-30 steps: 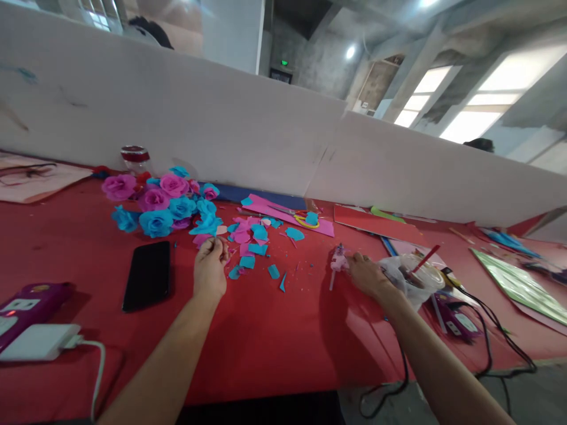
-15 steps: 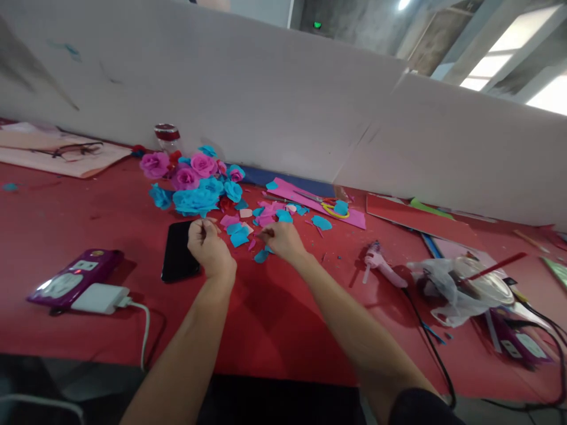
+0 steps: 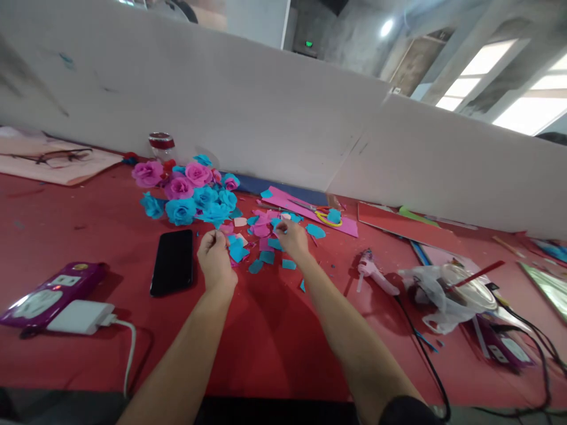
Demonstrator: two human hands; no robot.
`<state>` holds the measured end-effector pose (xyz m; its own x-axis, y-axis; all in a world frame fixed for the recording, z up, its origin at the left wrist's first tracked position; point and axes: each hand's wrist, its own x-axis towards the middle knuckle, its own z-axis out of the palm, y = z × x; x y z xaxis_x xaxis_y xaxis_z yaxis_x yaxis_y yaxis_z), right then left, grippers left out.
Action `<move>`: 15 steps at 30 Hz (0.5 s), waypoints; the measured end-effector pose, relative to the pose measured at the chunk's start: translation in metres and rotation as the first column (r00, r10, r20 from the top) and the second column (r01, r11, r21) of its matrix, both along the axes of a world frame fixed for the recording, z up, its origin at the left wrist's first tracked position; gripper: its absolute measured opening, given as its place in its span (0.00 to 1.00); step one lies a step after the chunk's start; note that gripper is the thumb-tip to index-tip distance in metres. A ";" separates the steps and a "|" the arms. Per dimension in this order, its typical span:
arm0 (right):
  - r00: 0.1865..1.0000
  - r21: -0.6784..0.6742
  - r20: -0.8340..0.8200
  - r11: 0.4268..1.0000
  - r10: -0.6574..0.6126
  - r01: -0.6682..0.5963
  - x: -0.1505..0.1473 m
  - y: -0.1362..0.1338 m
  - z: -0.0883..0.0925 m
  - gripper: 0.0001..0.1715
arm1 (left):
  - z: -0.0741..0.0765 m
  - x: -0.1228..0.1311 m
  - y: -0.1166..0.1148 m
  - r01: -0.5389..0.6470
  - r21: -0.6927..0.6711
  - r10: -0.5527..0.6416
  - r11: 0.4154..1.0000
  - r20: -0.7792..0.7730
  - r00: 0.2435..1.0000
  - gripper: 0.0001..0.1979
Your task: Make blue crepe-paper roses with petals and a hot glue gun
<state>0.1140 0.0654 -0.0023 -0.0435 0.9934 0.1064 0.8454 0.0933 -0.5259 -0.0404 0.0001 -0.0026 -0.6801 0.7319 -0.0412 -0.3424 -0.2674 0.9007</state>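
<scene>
The paper pieces (image 3: 267, 257), blue and pink, lie scattered on the red surface (image 3: 274, 330) right under and between the two hands. They look thin, light and limp. A breath could shift them and a hard squeeze would crease them, so a fingertip pinch at one edge probably suits them best.

The right hand (image 3: 293, 238) is palm down on the far part of the scatter, its fingers curled with the tips among the pieces. I cannot tell whether it has one pinched. The left hand (image 3: 215, 260) is near it but apart, hovering just above the surface with its fingers drawn together. Whatever sits between the tips is too small to make out.

Just beyond the left hand is a heap of paper flowers (image 3: 186, 192), and a black phone (image 3: 172, 270) lies just to its left. Beyond the right hand a pair of scissors (image 3: 325, 213) rests on a pink sheet (image 3: 345, 224). To its right lies a glue gun (image 3: 374, 273), and further right a plastic bag (image 3: 436, 295).
</scene>
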 end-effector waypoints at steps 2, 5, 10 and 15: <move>0.999 -0.013 0.002 0.999 -0.042 0.042 0.021 0.019 0.000 0.09 | -0.001 0.004 -0.001 0.072 -0.012 -0.072 0.997 0.022 0.997 0.12; 0.998 -0.036 -0.015 0.998 -0.054 0.054 0.033 0.038 -0.007 0.07 | -0.003 0.008 -0.002 0.147 0.000 -0.147 0.989 0.044 0.988 0.12; 0.982 -0.038 -0.159 0.994 -0.103 0.098 0.037 0.040 -0.017 0.06 | -0.007 0.012 -0.002 0.413 0.063 -0.417 0.909 0.174 0.892 0.08; 0.895 -0.021 -0.429 0.992 -0.118 0.121 0.045 0.020 -0.010 0.15 | -0.012 0.020 -0.002 0.559 0.124 -0.570 0.820 0.265 0.777 0.06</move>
